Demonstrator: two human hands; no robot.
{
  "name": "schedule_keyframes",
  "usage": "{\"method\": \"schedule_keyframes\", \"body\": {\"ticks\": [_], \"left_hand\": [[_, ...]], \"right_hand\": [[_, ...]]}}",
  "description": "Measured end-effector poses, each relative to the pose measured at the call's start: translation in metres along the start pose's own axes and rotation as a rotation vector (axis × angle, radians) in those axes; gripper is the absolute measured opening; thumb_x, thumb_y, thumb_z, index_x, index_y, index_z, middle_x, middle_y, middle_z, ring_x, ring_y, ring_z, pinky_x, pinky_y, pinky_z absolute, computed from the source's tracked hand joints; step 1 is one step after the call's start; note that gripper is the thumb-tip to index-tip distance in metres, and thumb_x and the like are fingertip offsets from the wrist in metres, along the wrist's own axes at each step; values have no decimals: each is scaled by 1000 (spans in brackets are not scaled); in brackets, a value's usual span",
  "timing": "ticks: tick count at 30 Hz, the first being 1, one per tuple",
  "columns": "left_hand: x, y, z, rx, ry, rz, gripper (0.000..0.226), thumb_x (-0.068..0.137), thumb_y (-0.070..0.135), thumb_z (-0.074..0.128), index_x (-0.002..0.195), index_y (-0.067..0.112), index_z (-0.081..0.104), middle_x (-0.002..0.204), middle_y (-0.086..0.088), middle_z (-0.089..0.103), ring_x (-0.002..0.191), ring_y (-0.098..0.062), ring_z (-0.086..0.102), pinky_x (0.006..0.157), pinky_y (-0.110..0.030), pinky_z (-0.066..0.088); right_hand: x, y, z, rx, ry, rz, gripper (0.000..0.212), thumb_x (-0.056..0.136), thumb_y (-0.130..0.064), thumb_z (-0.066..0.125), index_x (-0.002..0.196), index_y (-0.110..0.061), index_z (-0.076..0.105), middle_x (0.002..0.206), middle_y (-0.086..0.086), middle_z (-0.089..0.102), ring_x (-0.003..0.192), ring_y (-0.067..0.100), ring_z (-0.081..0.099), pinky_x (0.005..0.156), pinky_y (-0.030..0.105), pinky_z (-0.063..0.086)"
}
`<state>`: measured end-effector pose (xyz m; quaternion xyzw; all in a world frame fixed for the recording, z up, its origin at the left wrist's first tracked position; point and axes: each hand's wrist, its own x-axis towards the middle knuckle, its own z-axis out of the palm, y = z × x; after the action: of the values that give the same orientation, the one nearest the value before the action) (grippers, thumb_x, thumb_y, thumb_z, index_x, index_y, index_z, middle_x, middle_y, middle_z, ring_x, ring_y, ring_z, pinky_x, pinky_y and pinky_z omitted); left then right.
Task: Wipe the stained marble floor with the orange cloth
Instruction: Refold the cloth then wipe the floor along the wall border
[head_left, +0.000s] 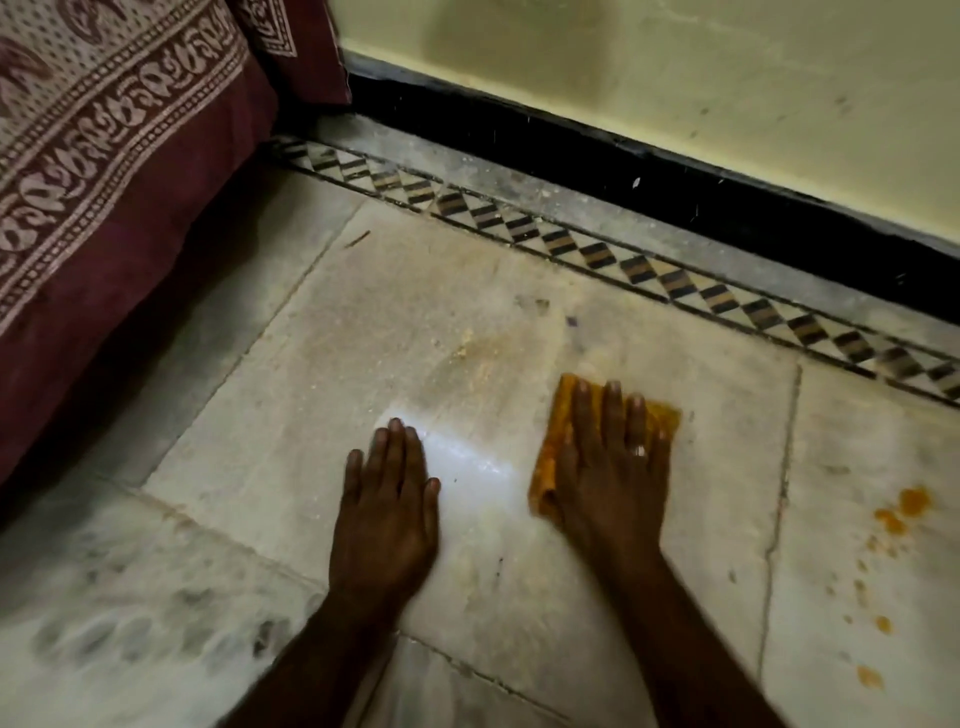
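My right hand (610, 465) lies flat on the orange cloth (550, 457), pressing it onto the marble floor (363, 322); a ring shows on one finger. The cloth peeks out to the left of the hand and beyond the fingertips. My left hand (387, 499) rests palm down on the bare marble to the left of the cloth, fingers together, holding nothing. A pale yellowish smear (478, 353) lies on the slab just beyond both hands. Orange stain spots (896, 512) dot the neighbouring slab to the right, with a further drop (868, 675) lower down.
A bed draped in a maroon patterned sheet (119, 171) fills the upper left. A black-and-beige diamond inlay strip (571, 244) runs diagonally along the floor, with a black skirting (675, 176) and a yellowish wall (675, 67) behind it.
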<state>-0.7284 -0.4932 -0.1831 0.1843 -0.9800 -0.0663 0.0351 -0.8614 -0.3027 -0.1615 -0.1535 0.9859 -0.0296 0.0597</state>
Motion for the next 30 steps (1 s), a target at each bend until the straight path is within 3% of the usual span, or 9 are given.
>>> {"method": "schedule_keyframes", "body": {"ticks": [3,5,8,13,18,20,23,26,30], "left_hand": [[7,1,3,33,-15,282,57,107,36,27,154,5,37,163,-12,29,152,-25,25,127,-41,7],[9,-1,5,35,-12,325,57,106,37,28,153,6,38,163,-12,30,152,-25,26,126,-42,10],[9,-5,7,34,-12,295,60,105,39,29,155,5,33,164,-12,28,153,-26,23,124,-47,17],[9,-4,4,8,-73,271,63,105,42,26,157,6,27,166,-12,22,154,-25,20,124,-48,18],[7,3,2,-7,-98,181,65,104,43,22,159,9,20,167,-8,15,155,-23,14,126,-41,6],[11,30,7,-34,-101,127,67,103,42,23,159,6,20,166,-11,15,155,-25,15,125,-42,4],[23,89,20,-50,-107,221,64,102,37,27,153,1,35,161,-18,30,150,-32,30,122,-47,13],[36,112,25,-55,-82,180,64,103,37,24,155,3,31,163,-17,28,151,-31,27,124,-48,13],[35,109,24,-46,-89,159,65,104,39,21,160,7,16,168,-12,15,156,-24,13,127,-47,6]], "right_hand": [[-49,-26,10,52,7,-60,69,96,-43,33,161,-24,20,167,12,20,153,37,22,120,62,19],[-40,-45,10,101,1,-197,67,96,-45,29,159,-26,25,167,10,22,153,35,21,120,61,20],[11,-50,7,45,-11,-365,67,97,-48,22,161,-31,17,169,6,15,156,32,12,122,58,14],[55,11,-5,-9,-51,-167,67,97,-54,8,161,-35,5,170,2,7,156,28,7,124,56,8],[-30,41,-5,61,11,67,73,93,-52,15,162,-27,14,168,10,16,154,35,15,123,59,11],[-65,21,0,77,-4,24,77,89,-51,21,161,-24,19,167,12,19,153,37,20,123,60,10],[-68,12,8,78,9,-97,67,94,-45,29,158,-28,28,165,10,27,152,35,26,122,60,17],[-18,53,3,-14,-14,-121,67,96,-46,26,161,-30,18,168,8,19,154,33,18,122,59,13],[-6,148,-4,-125,-38,16,74,99,-48,36,162,-27,3,170,9,7,155,35,10,121,59,15]]}}
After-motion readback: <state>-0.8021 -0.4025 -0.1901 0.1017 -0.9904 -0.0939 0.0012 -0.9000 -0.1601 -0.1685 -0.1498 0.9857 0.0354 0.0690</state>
